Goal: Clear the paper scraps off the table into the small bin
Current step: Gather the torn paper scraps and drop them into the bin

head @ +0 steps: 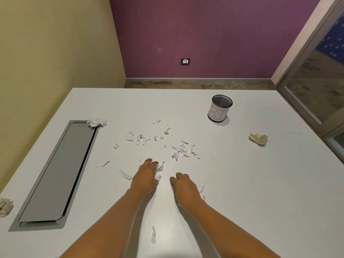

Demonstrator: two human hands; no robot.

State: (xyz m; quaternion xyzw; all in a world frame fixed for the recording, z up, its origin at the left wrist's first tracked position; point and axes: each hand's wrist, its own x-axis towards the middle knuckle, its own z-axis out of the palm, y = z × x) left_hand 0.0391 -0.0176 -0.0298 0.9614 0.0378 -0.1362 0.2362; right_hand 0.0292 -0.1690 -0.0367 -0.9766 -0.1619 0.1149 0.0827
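Observation:
Several small white paper scraps [143, 139] lie scattered across the middle of the white table [260, 183], with another cluster [184, 150] to their right. My left hand [145, 178] rests on the table with its fingers curled around a few scraps [159, 169]. Just beside it, my right hand [183, 187] sits palm down with its fingers curled; whether it holds anything is hidden. The small bin [219, 108], a black mesh cup with a white label, stands upright at the far right. A lone strip [153, 236] lies between my forearms.
A crumpled white paper ball [96, 122] sits at the top corner of a grey recessed cable hatch [57, 174] on the left. Crumpled beige balls lie at the right [258, 138] and at the left edge [5, 206]. A glass door is at the right.

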